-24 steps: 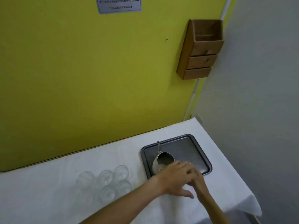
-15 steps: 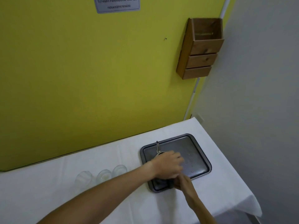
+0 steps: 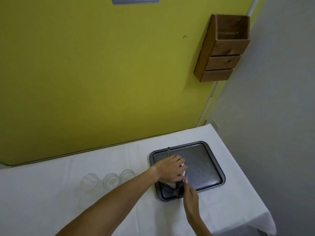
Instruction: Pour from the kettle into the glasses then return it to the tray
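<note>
A small metal kettle (image 3: 168, 151) stands at the left of the dark metal tray (image 3: 207, 161); only its thin spout and a bit of its rim show. My left hand (image 3: 169, 169) lies over the kettle's top with its fingers curled around the rim. My right hand (image 3: 190, 197) comes in from the front, its fingers closed at the kettle's near side where the dark handle sits. Several clear glasses (image 3: 127, 174) stand grouped on the white cloth left of the tray, partly hidden behind my left forearm.
The table (image 3: 51, 193) under its white cloth butts against a yellow wall, and its right edge drops off just past the tray. A wooden box shelf (image 3: 221, 48) hangs on the wall above. A grey wall closes the right side.
My left hand has slid from the tray's near edge onto the kettle's top and covered it. My right hand has drawn in under it to the kettle's near side.
</note>
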